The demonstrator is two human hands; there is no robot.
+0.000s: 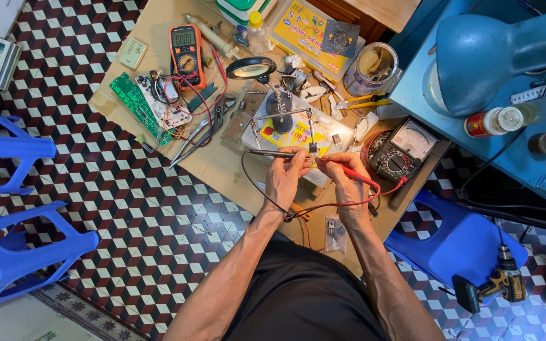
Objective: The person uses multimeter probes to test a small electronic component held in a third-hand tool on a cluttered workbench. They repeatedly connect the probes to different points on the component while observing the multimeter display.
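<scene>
At the centre of the low wooden worktable (222, 167), head view: both hands meet over a helping-hands clamp stand (280, 113). Left hand (284, 178) is pinched closed around a black test probe (272, 153), which lies nearly level with its tip pointing right. Right hand (347, 183) is clenched on a red test probe (349, 173), tip pointing left. Both tips converge on a small component (313, 149) held in a clip of the stand; actual contact is too small to tell. Red and black leads loop below the wrists and run right to an analog multimeter (402, 155) at the table's right edge.

Surroundings: orange digital multimeter (186, 55) upper left, green circuit board (135, 104) beside it, pliers (203, 132) between the board and the stand, magnifier (251, 67) behind the stand. Blue desk lamp (488, 50) upper right. Blue plastic stool (459, 243) just right of the person; cordless drill (497, 285) on the floor near it.
</scene>
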